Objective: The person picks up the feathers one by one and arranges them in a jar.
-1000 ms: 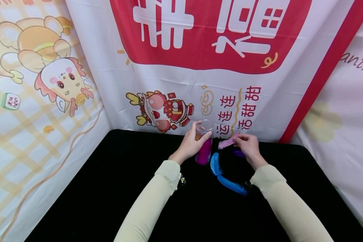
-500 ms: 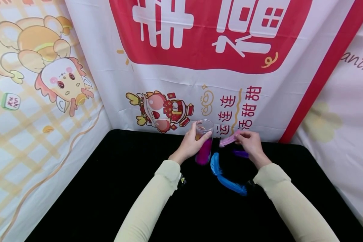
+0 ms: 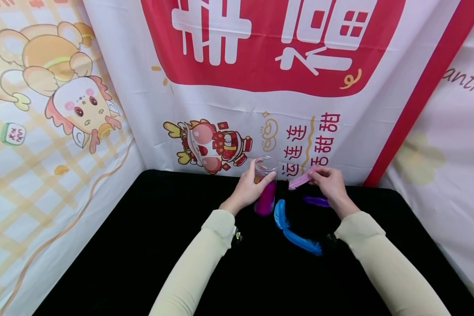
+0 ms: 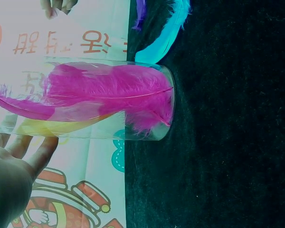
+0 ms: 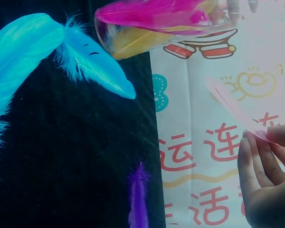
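Note:
My left hand holds a clear cylindrical container upright on the black table, with fingers and thumb round its upper part. Inside it the left wrist view shows magenta feathers and a yellow feather. To the right, my right hand pinches a light pink feather above the table's back edge, apart from the container. Two blue feathers, one nearer the container and one nearer me, lie end to end. A purple feather lies just below my right hand.
A black cloth-covered table spans the area in front of me. Right behind its back edge hangs a white and red printed curtain. Printed cloths also stand at the left and right.
My right hand has drawn slightly to the right and up with the pink feather, uncovering more of the purple feather. My left hand and the container have stayed in place.

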`<state>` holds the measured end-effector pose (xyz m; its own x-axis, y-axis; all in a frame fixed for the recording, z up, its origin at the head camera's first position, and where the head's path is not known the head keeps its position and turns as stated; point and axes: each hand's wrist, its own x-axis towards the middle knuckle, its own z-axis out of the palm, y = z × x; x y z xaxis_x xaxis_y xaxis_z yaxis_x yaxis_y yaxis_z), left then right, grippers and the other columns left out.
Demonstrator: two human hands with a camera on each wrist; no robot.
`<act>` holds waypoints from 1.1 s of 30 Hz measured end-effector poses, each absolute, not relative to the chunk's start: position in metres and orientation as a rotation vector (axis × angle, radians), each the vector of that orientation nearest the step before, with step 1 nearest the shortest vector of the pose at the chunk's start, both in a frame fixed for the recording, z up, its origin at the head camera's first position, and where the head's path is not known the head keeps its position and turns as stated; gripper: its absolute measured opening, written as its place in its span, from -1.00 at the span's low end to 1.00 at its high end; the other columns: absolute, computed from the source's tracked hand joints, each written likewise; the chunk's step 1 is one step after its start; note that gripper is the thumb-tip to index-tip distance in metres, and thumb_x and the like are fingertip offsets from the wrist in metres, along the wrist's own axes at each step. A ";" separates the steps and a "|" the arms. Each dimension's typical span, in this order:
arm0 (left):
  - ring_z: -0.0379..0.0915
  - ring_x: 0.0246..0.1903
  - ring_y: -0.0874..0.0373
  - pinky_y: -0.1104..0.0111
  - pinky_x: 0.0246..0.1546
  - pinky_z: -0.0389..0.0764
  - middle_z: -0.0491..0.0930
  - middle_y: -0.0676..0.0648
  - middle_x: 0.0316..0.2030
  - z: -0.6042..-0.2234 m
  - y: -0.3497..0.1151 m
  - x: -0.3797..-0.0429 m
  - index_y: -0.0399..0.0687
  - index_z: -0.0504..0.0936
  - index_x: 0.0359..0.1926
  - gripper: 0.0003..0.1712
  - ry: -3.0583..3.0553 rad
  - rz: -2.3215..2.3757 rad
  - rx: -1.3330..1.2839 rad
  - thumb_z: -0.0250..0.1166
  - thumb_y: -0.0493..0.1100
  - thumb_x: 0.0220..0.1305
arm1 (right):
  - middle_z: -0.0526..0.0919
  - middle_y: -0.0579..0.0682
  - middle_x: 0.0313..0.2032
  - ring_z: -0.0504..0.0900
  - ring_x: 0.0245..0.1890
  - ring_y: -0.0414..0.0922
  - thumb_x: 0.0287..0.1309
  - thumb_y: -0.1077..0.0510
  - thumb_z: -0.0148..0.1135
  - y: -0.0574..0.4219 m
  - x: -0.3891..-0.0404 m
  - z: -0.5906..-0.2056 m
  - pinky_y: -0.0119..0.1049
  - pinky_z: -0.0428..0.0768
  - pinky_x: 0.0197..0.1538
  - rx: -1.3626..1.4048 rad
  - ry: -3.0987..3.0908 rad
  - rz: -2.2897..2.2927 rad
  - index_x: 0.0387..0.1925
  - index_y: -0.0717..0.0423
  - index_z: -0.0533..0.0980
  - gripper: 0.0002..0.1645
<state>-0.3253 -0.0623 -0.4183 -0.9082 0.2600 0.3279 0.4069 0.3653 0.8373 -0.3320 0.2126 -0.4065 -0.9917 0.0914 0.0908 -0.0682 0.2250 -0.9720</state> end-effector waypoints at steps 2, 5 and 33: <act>0.54 0.16 0.12 0.12 0.26 0.49 0.55 -0.05 0.21 -0.418 -0.062 -0.325 0.11 0.15 0.51 -0.13 -2.479 -1.584 -0.608 0.19 0.39 0.39 | 0.73 -0.01 -0.23 0.72 -0.24 -0.10 0.43 0.16 0.25 0.213 -0.331 -0.403 -0.37 0.70 -0.17 -0.023 -2.367 1.872 0.05 0.40 0.60 -0.64; 0.54 0.16 0.11 0.12 0.26 0.49 0.55 -0.05 0.20 -0.418 -0.062 -0.324 0.10 0.15 0.51 -0.12 -2.477 -1.587 -0.607 0.19 0.39 0.39 | 0.72 -0.02 -0.22 0.71 -0.25 -0.13 0.44 0.13 0.25 0.213 -0.329 -0.398 -0.38 0.69 -0.17 -0.021 -2.387 1.862 0.07 0.39 0.60 -0.61; 0.51 0.21 0.07 0.11 0.29 0.46 0.55 -0.17 0.24 -0.418 -0.060 -0.324 0.10 0.15 0.51 -0.11 -2.477 -1.577 -0.592 0.20 0.39 0.38 | 0.74 -0.22 -0.34 0.72 -0.31 -0.27 0.37 0.16 0.32 0.197 -0.317 -0.357 -0.40 0.69 -0.13 0.065 -2.273 1.990 0.13 0.43 0.57 -0.55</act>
